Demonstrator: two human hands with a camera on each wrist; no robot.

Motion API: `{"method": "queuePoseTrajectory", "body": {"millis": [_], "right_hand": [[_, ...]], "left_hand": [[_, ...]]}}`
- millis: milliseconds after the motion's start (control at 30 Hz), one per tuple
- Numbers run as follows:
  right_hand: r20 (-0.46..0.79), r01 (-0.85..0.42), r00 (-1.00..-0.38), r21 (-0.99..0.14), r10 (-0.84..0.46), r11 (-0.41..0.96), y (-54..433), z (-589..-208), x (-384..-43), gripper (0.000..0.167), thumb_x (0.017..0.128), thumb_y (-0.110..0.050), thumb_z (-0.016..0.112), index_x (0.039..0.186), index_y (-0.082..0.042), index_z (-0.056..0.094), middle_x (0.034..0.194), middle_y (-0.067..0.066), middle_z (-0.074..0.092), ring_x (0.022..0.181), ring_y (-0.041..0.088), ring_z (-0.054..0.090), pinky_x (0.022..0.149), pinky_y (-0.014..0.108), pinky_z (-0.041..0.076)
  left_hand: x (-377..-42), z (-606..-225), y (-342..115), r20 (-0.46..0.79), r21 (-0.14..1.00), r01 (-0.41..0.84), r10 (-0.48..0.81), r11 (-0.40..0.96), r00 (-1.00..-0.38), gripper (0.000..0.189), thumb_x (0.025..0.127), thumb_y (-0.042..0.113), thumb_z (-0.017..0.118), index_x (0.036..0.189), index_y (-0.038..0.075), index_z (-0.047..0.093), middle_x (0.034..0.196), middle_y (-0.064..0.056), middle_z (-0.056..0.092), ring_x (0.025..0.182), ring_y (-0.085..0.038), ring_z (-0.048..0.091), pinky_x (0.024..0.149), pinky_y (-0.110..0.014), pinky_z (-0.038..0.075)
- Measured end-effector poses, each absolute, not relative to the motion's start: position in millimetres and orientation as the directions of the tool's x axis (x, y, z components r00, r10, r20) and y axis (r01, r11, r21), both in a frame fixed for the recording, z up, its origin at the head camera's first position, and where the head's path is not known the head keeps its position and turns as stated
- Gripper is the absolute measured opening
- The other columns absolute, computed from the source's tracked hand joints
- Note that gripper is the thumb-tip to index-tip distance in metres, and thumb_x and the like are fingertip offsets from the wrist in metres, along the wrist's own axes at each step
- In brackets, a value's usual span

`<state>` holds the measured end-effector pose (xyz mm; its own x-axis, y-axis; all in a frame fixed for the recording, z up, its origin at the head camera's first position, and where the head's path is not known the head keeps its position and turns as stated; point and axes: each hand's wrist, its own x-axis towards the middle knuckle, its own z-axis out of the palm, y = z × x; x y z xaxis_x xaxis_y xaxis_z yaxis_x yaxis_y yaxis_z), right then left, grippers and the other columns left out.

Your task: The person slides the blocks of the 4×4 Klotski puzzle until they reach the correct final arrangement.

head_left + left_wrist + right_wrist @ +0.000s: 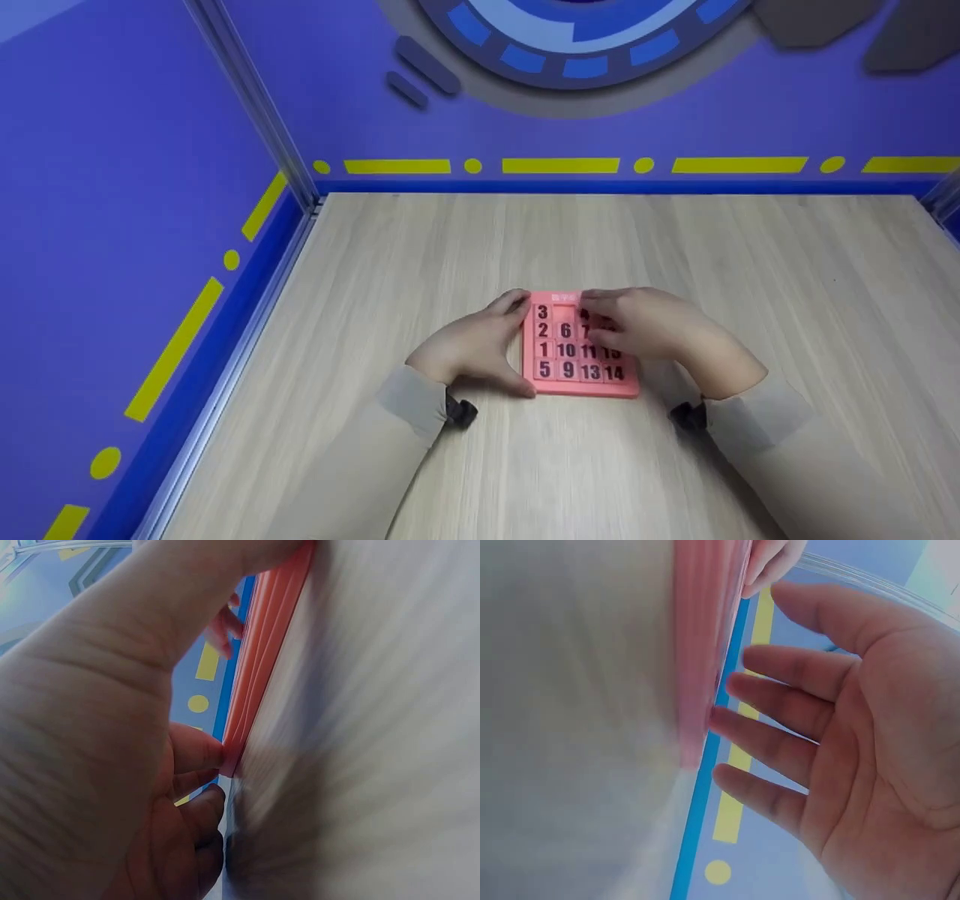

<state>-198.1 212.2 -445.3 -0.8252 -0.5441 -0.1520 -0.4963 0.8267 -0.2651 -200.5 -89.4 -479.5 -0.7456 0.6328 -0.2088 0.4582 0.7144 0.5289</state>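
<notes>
A pink sliding number puzzle (pixel 585 388) lies flat on the table with black numerals on its tiles. Its vacant slot (pixel 564 313) shows in the top row, just right of the 3 tile (pixel 543 312). My left hand (pixel 480 341) grips the frame from the left, thumb at the near corner and fingers at the far corner. Over the upper right tiles is my right hand (pixel 649 322), its fingers extended and covering some of the numerals. In the right wrist view the fingertips (pixel 724 718) of that hand are right at the puzzle's face, the fingers spread and fairly straight.
The wood-grain table (pixel 420 247) meets a blue back wall (pixel 600 135) with yellow dashes. A blue side panel (pixel 135 225) and a metal rail (pixel 225 375) border it on the left. Each wrist bears a small black device (pixel 461 412).
</notes>
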Motion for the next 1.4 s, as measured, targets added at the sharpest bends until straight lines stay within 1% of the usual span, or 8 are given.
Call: {"method": "queuePoseTrajectory", "body": {"millis": [100,167,300,467,800,933,1067,1400], "right_hand": [[-0.139,-0.504,-0.821,-0.279,-0.554,0.817,201.0,-445.6,-199.8,0.062,0.109,-0.039,0.074,0.163,-0.011,0.062,0.169,0.014,0.061,0.156,0.042,0.059,0.132,0.063,0.047],[-0.156,-0.522,-0.8,-0.298,-0.58,0.8,193.4,-447.2,-200.1,0.065,0.11,-0.042,0.072,0.166,-0.013,0.059,0.173,0.012,0.057,0.16,0.041,0.055,0.135,0.063,0.044],[-0.243,-0.524,-0.754,-0.336,-0.61,0.783,184.0,-452.1,-198.4,0.074,0.111,-0.05,0.068,0.174,-0.017,0.047,0.184,0.009,0.041,0.17,0.037,0.041,0.139,0.062,0.037],[-0.3,-0.49,-0.753,-0.339,-0.586,0.803,183.5,-455.8,-196.8,0.079,0.111,-0.055,0.066,0.177,-0.02,0.041,0.187,0.007,0.033,0.176,0.036,0.028,0.142,0.064,0.03],[-0.292,-0.502,-0.747,-0.339,-0.597,0.795,189.3,-456.1,-201.3,0.076,0.112,-0.053,0.064,0.176,-0.017,0.042,0.186,0.006,0.036,0.176,0.033,0.028,0.146,0.061,0.022],[-0.306,-0.494,-0.745,-0.346,-0.593,0.798,191.9,-454.0,-202.5,0.075,0.112,-0.053,0.063,0.175,-0.017,0.043,0.186,0.007,0.036,0.176,0.035,0.027,0.146,0.062,0.02],[-0.306,-0.489,-0.745,-0.355,-0.593,0.797,194.8,-451.9,-202.0,0.075,0.112,-0.052,0.063,0.175,-0.015,0.044,0.186,0.008,0.035,0.176,0.035,0.027,0.146,0.062,0.019],[-0.333,-0.455,-0.763,-0.332,-0.554,0.827,200.0,-446.6,-199.7,0.072,0.112,-0.05,0.063,0.174,-0.017,0.046,0.186,0.006,0.035,0.175,0.037,0.029,0.145,0.064,0.023]], "left_hand": [[-199.5,-480.6,-89.6,-0.21,0.531,0.46,0.636,0.711,-0.742,0.149,0.073,0.06,0.102,0.182,0.01,0.014,0.194,-0.003,0.007,0.176,-0.028,0.029,0.142,-0.04,0.035],[-198.9,-481.8,-89.4,-0.213,0.529,0.46,0.636,0.713,-0.742,0.149,0.073,0.061,0.101,0.182,0.01,0.014,0.194,-0.003,0.007,0.176,-0.028,0.029,0.142,-0.04,0.035],[-198.4,-483.5,-87.7,-0.226,0.518,0.466,0.64,0.717,-0.734,0.149,0.074,0.065,0.099,0.182,0.01,0.012,0.194,-0.001,0.005,0.175,-0.026,0.03,0.141,-0.039,0.036],[-200.1,-482.2,-85.8,-0.225,0.503,0.474,0.639,0.723,-0.736,0.149,0.075,0.067,0.098,0.182,0.011,0.012,0.194,0.0,0.005,0.175,-0.027,0.031,0.141,-0.04,0.038],[-200.9,-482.1,-87.4,-0.227,0.504,0.464,0.63,0.729,-0.743,0.15,0.073,0.066,0.099,0.182,0.01,0.012,0.194,0.001,0.002,0.177,-0.027,0.026,0.142,-0.04,0.033],[-200.3,-481.5,-88.0,-0.225,0.505,0.463,0.629,0.729,-0.745,0.15,0.074,0.065,0.099,0.182,0.011,0.012,0.195,0.0,0.003,0.176,-0.026,0.027,0.142,-0.039,0.035],[-200.6,-480.9,-88.0,-0.215,0.501,0.472,0.633,0.725,-0.744,0.149,0.074,0.065,0.099,0.183,0.011,0.013,0.194,0.0,0.006,0.176,-0.026,0.03,0.141,-0.04,0.038],[-202.1,-482.7,-88.8,-0.218,0.502,0.465,0.627,0.729,-0.748,0.149,0.073,0.066,0.099,0.182,0.012,0.013,0.194,0.001,0.004,0.177,-0.026,0.026,0.142,-0.04,0.035]]}}
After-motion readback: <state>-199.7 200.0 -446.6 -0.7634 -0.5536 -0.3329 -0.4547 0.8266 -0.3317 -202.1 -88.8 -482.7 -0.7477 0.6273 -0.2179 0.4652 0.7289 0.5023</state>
